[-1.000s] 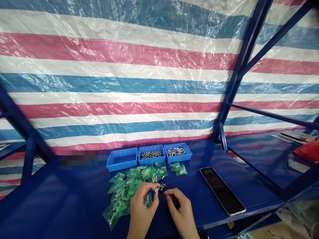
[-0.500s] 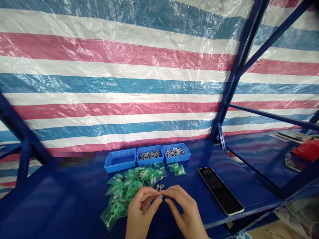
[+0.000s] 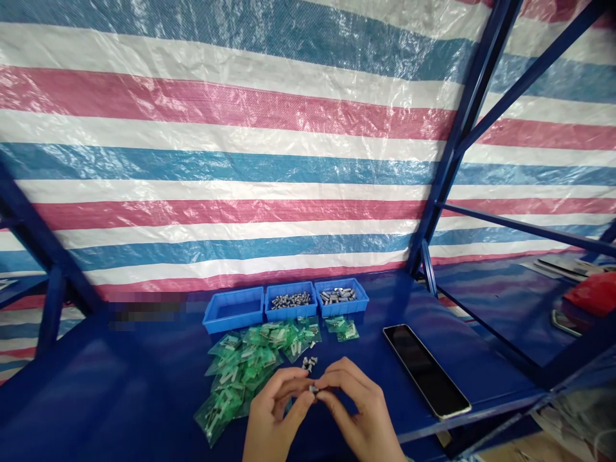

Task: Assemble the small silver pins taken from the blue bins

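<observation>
My left hand [image 3: 279, 410] and my right hand [image 3: 353, 401] meet over the front of the blue table, fingertips nearly touching. Pinched between them is a small shiny metal part [image 3: 314, 389], too small and partly covered to tell its exact kind. Just beyond the fingers lies a little heap of loose metal parts [image 3: 310, 363]. To the left of my left hand spreads a pile of green-tinted plastic bags [image 3: 240, 369] with small parts inside. Two or so more green bags [image 3: 344, 328] lie apart from the pile, in front of the right bin.
Along the back stand three blue bins: a left bin [image 3: 233, 310] with nothing visible inside, a middle bin [image 3: 290, 300] of small metal pieces, and a right bin [image 3: 341, 296] of metal cylinders. A phone [image 3: 427, 371] lies on the right. Blue frame posts [image 3: 452, 154] rise beside it.
Both hands have come slightly lower, and the thumb and finger of my right hand have closed on the small metal part, which now shows between the fingertips.
</observation>
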Tool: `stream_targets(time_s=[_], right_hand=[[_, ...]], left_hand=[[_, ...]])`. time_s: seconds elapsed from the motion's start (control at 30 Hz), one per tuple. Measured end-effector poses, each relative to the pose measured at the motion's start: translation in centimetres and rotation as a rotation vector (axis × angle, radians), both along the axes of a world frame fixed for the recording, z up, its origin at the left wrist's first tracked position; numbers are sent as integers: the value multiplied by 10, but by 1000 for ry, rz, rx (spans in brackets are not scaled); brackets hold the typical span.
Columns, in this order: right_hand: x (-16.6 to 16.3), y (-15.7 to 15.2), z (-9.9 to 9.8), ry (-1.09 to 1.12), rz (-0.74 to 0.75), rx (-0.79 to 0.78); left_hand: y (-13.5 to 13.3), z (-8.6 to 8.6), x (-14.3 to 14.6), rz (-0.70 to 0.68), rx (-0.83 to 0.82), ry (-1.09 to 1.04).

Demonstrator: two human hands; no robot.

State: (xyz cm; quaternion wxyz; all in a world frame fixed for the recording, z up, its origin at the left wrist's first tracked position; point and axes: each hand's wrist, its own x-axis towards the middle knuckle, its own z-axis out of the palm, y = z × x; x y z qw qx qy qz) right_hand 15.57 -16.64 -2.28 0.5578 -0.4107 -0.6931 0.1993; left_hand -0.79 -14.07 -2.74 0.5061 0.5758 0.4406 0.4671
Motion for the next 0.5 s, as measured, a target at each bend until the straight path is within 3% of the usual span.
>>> stream_targets(time_s=[0.17,0.3,0.4,0.5], right_hand=[[-4,1,0,38,-44,-45],[-10,2,-5,60,-60,-120],[-17,1,-14,119,1,-202],[-24,-1,-28,310,90,-296]], left_hand=[[-7,-10,6,49,87,-65],[-8,-9,9,97,92,-38],[-6,-7,7,113,156,-11],[-6,-6,5,86,221,13]])
